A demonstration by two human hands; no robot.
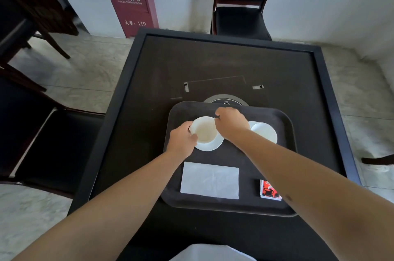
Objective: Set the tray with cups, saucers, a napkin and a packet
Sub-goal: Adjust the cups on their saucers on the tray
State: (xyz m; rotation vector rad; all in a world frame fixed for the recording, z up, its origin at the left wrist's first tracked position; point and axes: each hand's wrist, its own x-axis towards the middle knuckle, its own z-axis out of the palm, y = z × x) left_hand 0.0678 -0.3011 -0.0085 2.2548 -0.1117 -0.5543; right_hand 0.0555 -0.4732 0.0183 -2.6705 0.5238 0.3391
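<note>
The left hand [183, 139] grips the left rim of the white round ceramic cup [204, 129], fingers curled over the edge, which steadies the cup from that side. The cup sits on, or just above, the white round saucer [211, 145]; actual contact cannot be confirmed. The saucer lies in the far-left part of the dark rectangular plastic tray [283, 207], whose raised rim keeps the items contained. The right hand [231, 122] pinches the cup's far-right rim, so the cup is held from two opposite sides, probably to centre it on the saucer.

On the near side of the tray, the white folded paper napkin [210, 180] lies flat, apart from the crockery. Right of the right hand, a second white saucer [265, 131] rests on the tray, partly hidden by the right forearm; whether it carries a cup cannot be determined. At the near right, the red-and-black printed packet [269, 190] lies flat, partly covered by the forearm.
</note>
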